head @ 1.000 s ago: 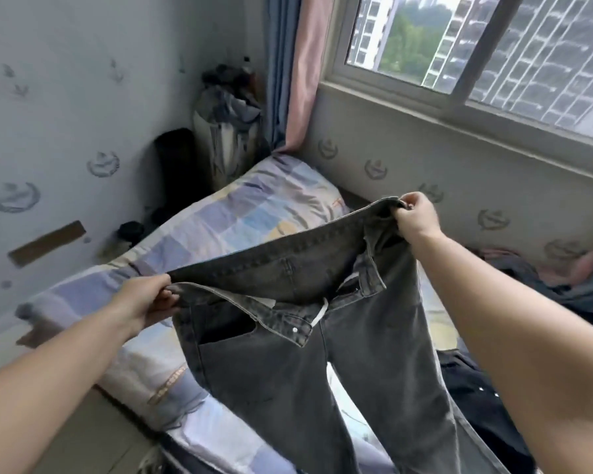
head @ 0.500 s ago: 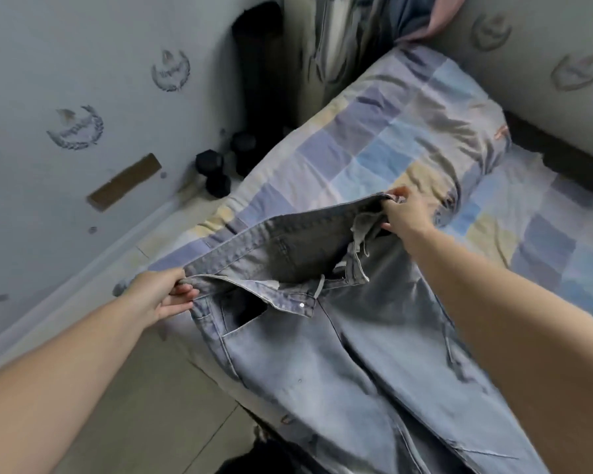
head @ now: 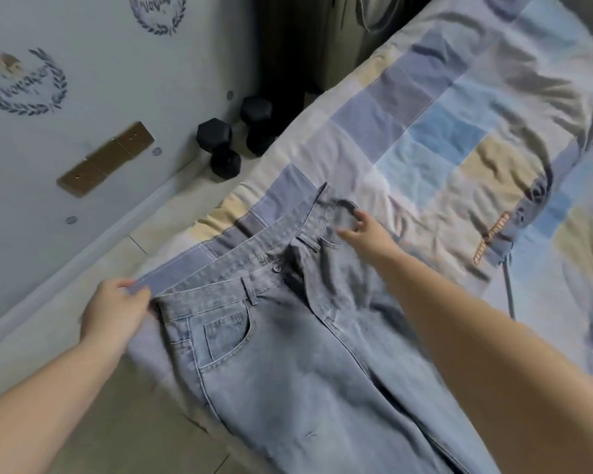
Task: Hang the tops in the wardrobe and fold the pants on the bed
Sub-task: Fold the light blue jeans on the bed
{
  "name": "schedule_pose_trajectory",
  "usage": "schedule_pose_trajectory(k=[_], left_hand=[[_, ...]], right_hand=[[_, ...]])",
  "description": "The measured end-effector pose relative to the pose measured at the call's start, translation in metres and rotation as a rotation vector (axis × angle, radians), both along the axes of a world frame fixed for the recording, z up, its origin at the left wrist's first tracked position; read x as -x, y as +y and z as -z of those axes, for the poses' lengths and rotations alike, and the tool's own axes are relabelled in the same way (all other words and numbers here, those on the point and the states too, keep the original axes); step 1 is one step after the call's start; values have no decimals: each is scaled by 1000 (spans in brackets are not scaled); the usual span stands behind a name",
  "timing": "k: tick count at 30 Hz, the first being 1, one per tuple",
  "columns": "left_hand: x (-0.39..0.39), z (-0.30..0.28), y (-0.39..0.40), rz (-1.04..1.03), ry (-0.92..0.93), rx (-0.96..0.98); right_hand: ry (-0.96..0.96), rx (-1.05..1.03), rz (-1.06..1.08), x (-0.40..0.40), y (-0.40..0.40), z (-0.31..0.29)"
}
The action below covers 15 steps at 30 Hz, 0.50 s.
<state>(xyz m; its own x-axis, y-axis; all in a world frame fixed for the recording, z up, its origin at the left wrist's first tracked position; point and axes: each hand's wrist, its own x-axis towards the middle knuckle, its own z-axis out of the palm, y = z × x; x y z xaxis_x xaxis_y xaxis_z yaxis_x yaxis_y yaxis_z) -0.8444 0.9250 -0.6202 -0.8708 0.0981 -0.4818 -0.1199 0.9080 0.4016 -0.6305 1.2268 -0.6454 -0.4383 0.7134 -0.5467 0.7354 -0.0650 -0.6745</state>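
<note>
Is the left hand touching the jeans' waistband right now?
Touching. The head view shows the left hand pinching the waistband corner of the jeans, thumb over the fabric edge, no gap visible.

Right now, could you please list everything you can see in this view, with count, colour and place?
jeans: one pair, light blue, spread front up across the near corner of the bed, waistband toward the wall
bed cover: one, checked in blue, beige and grey, covering the bed on the right
dumbbells: two, black, on the floor between the wall and the bed
wall plate: one, brown, on the pale wall at left
wall prints: two wreath marks, grey-blue, upper left wall
floor: beige tiles, lower left
left hand: pinching the waistband's left end
right hand: fingers loosely spread at the waistband's right end
</note>
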Motion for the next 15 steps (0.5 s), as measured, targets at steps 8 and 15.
schedule_pose_trajectory(k=[8, 15], left_hand=[[-49, 62, 81, 967, 34, -53], [-58, 108, 115, 1000, 7, 309]], right_hand=[[-210, 15, -209, -28, -81, 86], [-366, -277, -432, -17, -111, 118]])
